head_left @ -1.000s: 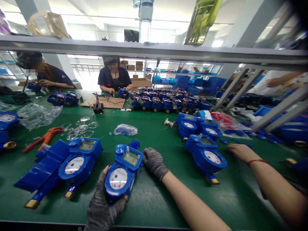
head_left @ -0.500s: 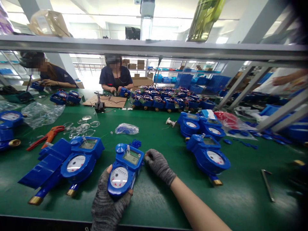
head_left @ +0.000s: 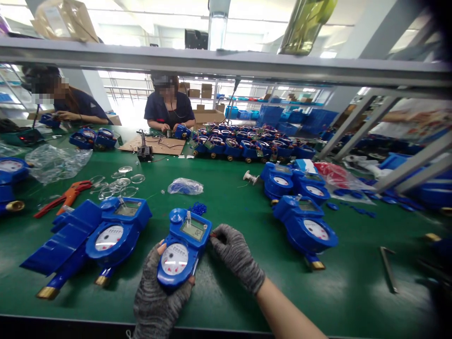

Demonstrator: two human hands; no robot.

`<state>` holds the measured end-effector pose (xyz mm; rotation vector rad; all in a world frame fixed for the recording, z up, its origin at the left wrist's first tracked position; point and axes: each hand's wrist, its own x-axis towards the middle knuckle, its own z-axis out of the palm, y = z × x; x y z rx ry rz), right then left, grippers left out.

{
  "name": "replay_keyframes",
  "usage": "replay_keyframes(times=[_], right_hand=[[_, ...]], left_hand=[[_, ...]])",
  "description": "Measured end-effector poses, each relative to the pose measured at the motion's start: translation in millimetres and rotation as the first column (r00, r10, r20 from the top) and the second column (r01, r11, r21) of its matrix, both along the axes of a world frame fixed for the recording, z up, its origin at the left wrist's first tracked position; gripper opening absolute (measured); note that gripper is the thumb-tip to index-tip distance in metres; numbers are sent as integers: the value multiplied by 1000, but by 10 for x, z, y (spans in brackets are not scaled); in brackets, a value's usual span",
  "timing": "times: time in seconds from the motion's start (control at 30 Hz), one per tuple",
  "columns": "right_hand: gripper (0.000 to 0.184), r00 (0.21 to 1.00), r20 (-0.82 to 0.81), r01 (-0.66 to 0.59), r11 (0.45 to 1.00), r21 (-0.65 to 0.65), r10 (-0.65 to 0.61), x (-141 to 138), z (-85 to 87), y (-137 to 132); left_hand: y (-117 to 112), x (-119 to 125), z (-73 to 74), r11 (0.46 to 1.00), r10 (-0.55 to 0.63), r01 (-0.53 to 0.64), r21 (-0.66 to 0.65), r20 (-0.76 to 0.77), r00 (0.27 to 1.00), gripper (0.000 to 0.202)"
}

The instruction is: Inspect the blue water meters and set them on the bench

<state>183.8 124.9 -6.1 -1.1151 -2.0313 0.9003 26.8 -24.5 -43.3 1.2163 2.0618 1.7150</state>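
A blue water meter [head_left: 176,258] with a white round dial and a grey display stands in front of me, tilted toward me. My left hand [head_left: 155,292], in a grey fingerless glove, grips its lower body, thumb and fingers on either side. My right hand [head_left: 235,252], gloved alike, is closed in a pinch at the upper right edge of the meter, beside the display. What its fingertips hold, if anything, is hidden. Just behind the meter lies a small heap of blue bits [head_left: 197,208].
More blue meters stand at left [head_left: 109,238] and right [head_left: 312,230]. Orange-handled cutters [head_left: 68,195], clear discs [head_left: 122,181], a bagged blue part [head_left: 185,186], a white spool [head_left: 250,177] and a hex key [head_left: 388,268] lie around. A shelf [head_left: 226,66] crosses overhead. Two co-workers sit opposite.
My right hand has shifted slightly down, still pinched at the meter's edge. The left hand keeps its grip. The view has tilted a little.
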Motion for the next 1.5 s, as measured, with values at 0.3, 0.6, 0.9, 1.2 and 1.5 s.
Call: replay_keyframes(times=[0.3,0.6,0.9,1.2,1.5], right_hand=[[21,995,44,-98,988,123,94,124,9,-106],[59,893,-441,-308,595,-742,-88,-129,60,136],[44,828,-558,-374,686,-624,-57,35,-58,-207],[27,986,129,-102,993,-62,110,-84,-102,640],[22,910,409,-17,984,179,-59,-528,-256,849]], left_hand=[[35,23,38,999,4,-6,53,52,999,81],[39,69,54,998,55,-54,37,-11,998,78],[-112,-166,223,995,-82,84,-57,47,996,72],[14,-184,257,993,69,-80,92,122,990,32],[119,-358,329,976,-185,138,167,310,933,32]])
